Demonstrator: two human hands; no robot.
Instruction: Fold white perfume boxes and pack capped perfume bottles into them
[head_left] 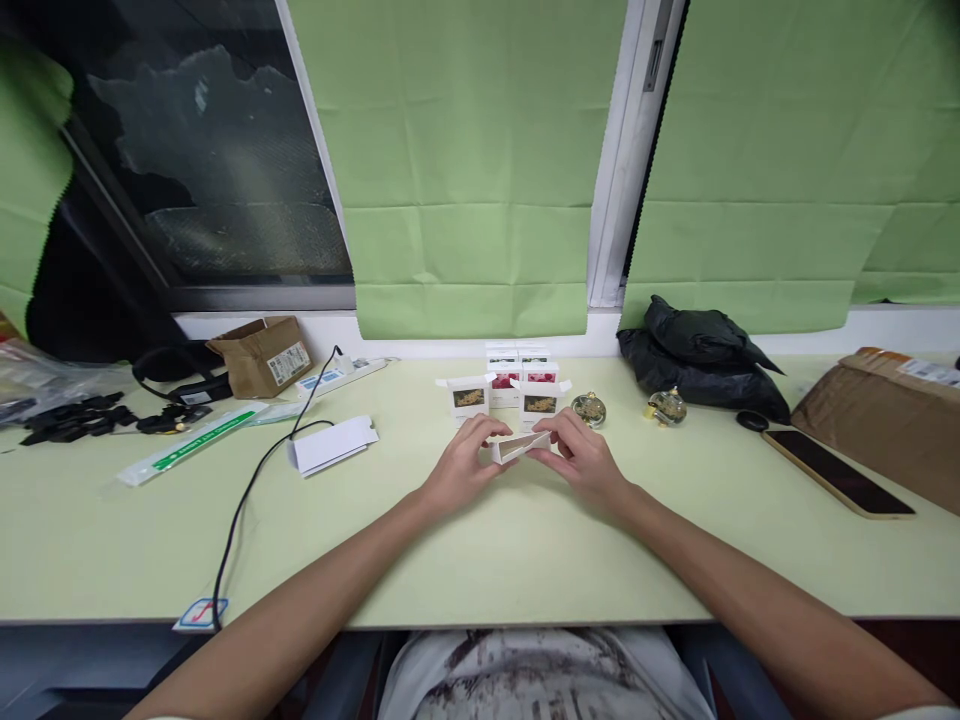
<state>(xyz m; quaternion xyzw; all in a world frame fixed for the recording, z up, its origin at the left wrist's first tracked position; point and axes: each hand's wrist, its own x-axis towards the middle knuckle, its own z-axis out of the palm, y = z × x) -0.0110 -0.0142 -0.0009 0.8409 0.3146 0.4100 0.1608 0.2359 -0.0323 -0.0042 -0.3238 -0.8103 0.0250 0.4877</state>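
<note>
Between my two hands is a small white cardboard box, partly flattened, its near end gaping in a narrow slit. The fingers and thumb of my left hand pinch its left end, and those of my right hand pinch its right end. Just behind stand two white boxes with flaps up and a dark picture on the front, a left box and a right box. Farther back are boxes with a red picture. A round glass ornament with a gold cap lies right of them, and a second ornament farther right.
Folded white cartons lie at left near a black cable, a green-striped packet, a power strip and an open brown box. To the right are a black plastic bag, a phone and a brown parcel.
</note>
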